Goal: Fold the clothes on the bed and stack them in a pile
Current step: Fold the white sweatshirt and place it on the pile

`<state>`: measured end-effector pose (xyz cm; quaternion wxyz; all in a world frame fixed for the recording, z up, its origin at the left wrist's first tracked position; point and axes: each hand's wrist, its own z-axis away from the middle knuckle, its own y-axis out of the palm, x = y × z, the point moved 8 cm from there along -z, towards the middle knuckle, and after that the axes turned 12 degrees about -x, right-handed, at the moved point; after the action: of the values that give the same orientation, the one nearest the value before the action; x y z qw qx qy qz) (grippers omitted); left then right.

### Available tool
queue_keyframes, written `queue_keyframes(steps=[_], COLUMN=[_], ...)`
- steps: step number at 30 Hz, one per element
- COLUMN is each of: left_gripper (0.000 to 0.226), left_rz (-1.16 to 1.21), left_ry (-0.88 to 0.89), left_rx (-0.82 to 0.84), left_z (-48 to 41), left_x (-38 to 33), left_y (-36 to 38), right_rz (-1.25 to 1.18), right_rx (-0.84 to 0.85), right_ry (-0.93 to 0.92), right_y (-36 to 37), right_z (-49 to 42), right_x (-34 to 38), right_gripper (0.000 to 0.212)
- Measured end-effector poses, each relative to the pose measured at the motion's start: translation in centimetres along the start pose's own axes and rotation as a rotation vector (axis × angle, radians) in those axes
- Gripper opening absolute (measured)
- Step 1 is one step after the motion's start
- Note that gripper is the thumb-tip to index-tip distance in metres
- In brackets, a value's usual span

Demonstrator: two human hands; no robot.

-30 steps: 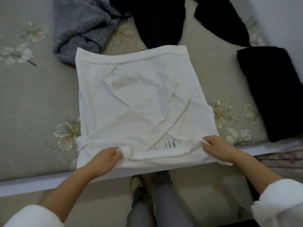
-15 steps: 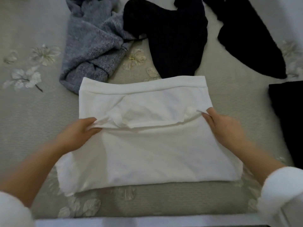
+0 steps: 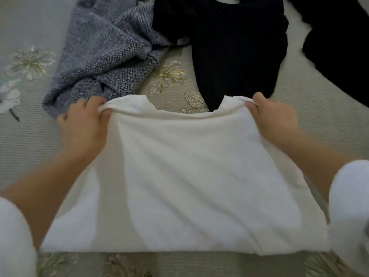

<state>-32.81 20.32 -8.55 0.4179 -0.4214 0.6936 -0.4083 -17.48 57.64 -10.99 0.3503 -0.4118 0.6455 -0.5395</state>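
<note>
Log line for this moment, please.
shirt: mid-fold | left hand: grips corner | right hand: grips corner | grey sweater, black sweater: unfolded

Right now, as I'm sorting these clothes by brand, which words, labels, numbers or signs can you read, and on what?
None can be read. The white cloth garment, held at its far corners by the left hand and right hand, shows a plain face; the grey knit sweater and black knit garment show no tag or print.

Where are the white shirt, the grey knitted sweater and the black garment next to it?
White cloth shirt (image 3: 179, 186), head view, its smooth middle.
Grey knitted sweater (image 3: 111, 48), head view, crumpled middle.
Black knitted garment (image 3: 235, 47), head view, middle.
</note>
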Motion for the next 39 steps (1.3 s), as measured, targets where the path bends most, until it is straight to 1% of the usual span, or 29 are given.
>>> queue_keyframes(steps=[1, 2, 4, 6, 7, 8, 9, 10, 12, 14, 16, 17, 18, 20, 23, 24, 27, 28, 30, 31, 34, 37, 39], left_gripper=[0.034, 0.042, 0.052, 0.056, 0.058, 0.059, 0.060, 0.060, 0.058, 0.059, 0.063, 0.064, 0.064, 0.065, 0.064, 0.063, 0.063, 0.063, 0.064, 0.064, 0.065, 0.065, 0.066], left_rz=[0.012, 0.016, 0.019, 0.034, 0.032, 0.025, 0.013, -0.001, -0.027, -0.026, 0.023, 0.062, 0.106, 0.198, 0.265, 0.270, 0.258, 0.257, 0.262, 0.258, 0.265, 0.356, 0.347], left_ry=[-0.064, -0.076, 0.041, 0.169, 0.194, 0.189, 0.156, 0.110, 0.036, -0.026, -0.092, -0.096, -0.067, 0.075, 0.340, 0.381, 0.379, 0.380, 0.392, 0.392, 0.372, 0.356, 0.347], left_rx=[-0.010, -0.006, 0.047, 0.165, 0.238, 0.313, 0.373, 0.414, 0.429, 0.400, 0.378, 0.379, 0.390, 0.433, 0.494, 0.489, 0.462, 0.463, 0.494, 0.519, 0.582, 0.678, 0.719], left_z=[1.1, 2.7, 6.5, 10.8, 12.7, 14.2, 15.3, 15.8, 15.8, 15.3, 15.4, 15.9, 16.8, 19.7, 25.2, 26.3, 26.8, 26.8, 26.9, 27.0, 26.8, 25.9, 25.1], left_x=[-0.2, -0.8, -2.9, -4.7, -5.0, -5.0, -4.8, -4.5, -4.5, -5.4, -7.0, -8.2, -9.9, -14.4, -20.8, -21.9, -22.2, -22.0, -22.1, -22.3, -21.9, -21.5, -20.7], left_y=[0.7, 1.1, 1.9, 2.7, 3.3, 4.1, 4.9, 5.7, 6.5, 6.8, 6.8, 6.8, 6.7, 6.2, 5.8, 5.7, 6.2, 6.3, 6.6, 6.7, 6.8, 6.7, 6.2], right_rz=[-0.029, -0.071, -0.189, -0.267, -0.263, -0.229, -0.177, -0.131, -0.087, -0.085, -0.104, -0.114, -0.118, -0.099, -0.095, -0.134, -0.356, -0.457, -0.630, -0.668, -0.713, -0.810, -0.894], right_rx=[0.006, 0.003, -0.056, -0.093, -0.061, 0.007, 0.092, 0.172, 0.281, 0.276, 0.240, 0.224, 0.216, 0.225, 0.265, 0.245, 0.141, 0.132, 0.166, 0.184, 0.290, 0.513, 0.649], right_ry=[0.046, 0.092, 0.124, 0.020, -0.053, -0.117, -0.158, -0.154, -0.043, 0.024, 0.035, 0.040, 0.052, 0.092, 0.233, 0.303, 0.563, 0.663, 0.821, 0.855, 0.922, 0.981, 1.013], right_y=[0.7, 1.2, 0.9, 0.0, -0.1, 0.4, 1.4, 2.6, 4.6, 5.4, 5.3, 5.0, 4.7, 4.2, 3.6, 3.2, 2.1, 2.0, 2.2, 2.3, 2.2, 2.1, 1.2], right_z=[0.3, 1.0, 3.2, 6.6, 8.5, 10.3, 11.7, 12.5, 12.8, 12.3, 12.3, 12.6, 13.1, 14.7, 17.6, 18.5, 20.4, 20.8, 21.1, 20.8, 19.7, 20.0, 21.0], right_x=[0.1, 0.3, 1.2, 2.8, 3.6, 4.0, 4.0, 3.4, 1.5, 0.4, 0.2, 0.1, -0.4, -2.2, -6.6, -7.9, -10.7, -11.1, -11.2, -11.1, -11.2, -10.6, -9.6], right_gripper=[0.022, 0.030, 0.042, 0.051, 0.054, 0.057, 0.059, 0.060, 0.057, 0.056, 0.054, 0.054, 0.054, 0.054, 0.056, 0.059, 0.071, 0.071, 0.055, 0.047, 0.045, 0.037, 0.036])
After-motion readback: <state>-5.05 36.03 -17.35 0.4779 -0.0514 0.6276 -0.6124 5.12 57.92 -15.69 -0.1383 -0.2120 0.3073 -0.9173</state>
